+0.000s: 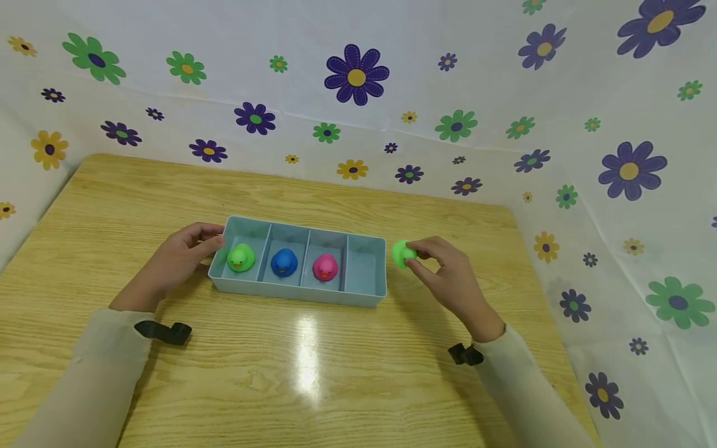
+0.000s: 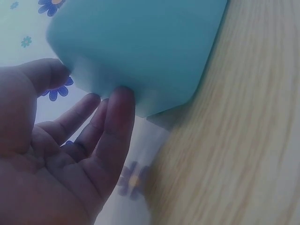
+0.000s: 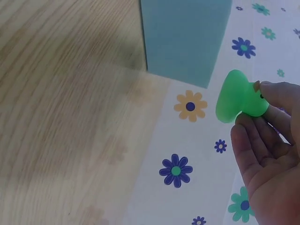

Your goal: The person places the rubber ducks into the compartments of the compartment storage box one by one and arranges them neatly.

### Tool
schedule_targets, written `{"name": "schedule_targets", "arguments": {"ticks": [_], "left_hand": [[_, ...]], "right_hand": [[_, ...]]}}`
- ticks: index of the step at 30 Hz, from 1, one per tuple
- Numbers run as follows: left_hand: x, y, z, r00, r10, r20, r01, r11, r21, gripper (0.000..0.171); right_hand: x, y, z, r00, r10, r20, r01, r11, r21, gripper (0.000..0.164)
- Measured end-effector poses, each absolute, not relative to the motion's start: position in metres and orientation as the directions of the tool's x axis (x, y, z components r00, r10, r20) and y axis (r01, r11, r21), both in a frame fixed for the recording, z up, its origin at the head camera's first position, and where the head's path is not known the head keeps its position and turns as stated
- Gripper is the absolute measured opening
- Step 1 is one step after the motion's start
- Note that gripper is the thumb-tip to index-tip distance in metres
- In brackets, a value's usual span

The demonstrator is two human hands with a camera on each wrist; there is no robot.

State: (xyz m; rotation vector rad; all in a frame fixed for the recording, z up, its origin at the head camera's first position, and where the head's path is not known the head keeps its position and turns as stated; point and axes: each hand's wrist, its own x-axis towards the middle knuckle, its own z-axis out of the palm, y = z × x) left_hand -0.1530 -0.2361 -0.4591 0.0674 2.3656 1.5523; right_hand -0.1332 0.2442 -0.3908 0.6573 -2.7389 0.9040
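A light blue tray (image 1: 297, 290) with several compartments lies on the table. From left to right, a green rubber duck (image 1: 241, 257), a blue rubber duck (image 1: 284, 262) and a pink rubber duck (image 1: 325, 267) each sit in one compartment; the rightmost compartment holds nothing. My left hand (image 1: 182, 258) holds the tray's left end, thumb at the rim and fingertips against the outer wall (image 2: 154, 79). Just beyond the tray's right end, my right hand (image 1: 450, 280) pinches another green rubber duck (image 3: 234, 98) by its head, tilted with its flat base facing left, above the table.
The wooden table (image 1: 235, 373) extends in front of the tray and to both sides. A white cloth with printed flowers (image 1: 392, 37) hangs behind the table and along its right side. Dark straps (image 1: 162, 331) sit at both wrists.
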Motion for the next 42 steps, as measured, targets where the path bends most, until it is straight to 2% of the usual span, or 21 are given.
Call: {"name": "schedule_targets", "arguments": {"ticks": [19, 31, 42], "left_hand": [[-0.154, -0.236, -0.460, -0.952, 0.204, -0.230, -0.130, 0.412, 0.902, 0.061], [-0.152, -0.237, -0.461, -0.954, 0.202, -0.222, -0.124, 0.408, 0.905, 0.063], [-0.153, -0.237, -0.461, -0.954, 0.196, -0.229, -0.132, 0.410, 0.902, 0.063]], "right_hand": [[-0.141, 0.205, -0.396, -0.865, -0.451, 0.219, -0.492, 0.679, -0.545, 0.030], [-0.145, 0.190, -0.410, -0.830, -0.520, 0.200, -0.553, 0.721, -0.418, 0.026], [-0.148, 0.184, -0.418, -0.849, -0.518, 0.107, -0.516, 0.768, -0.379, 0.024]]}}
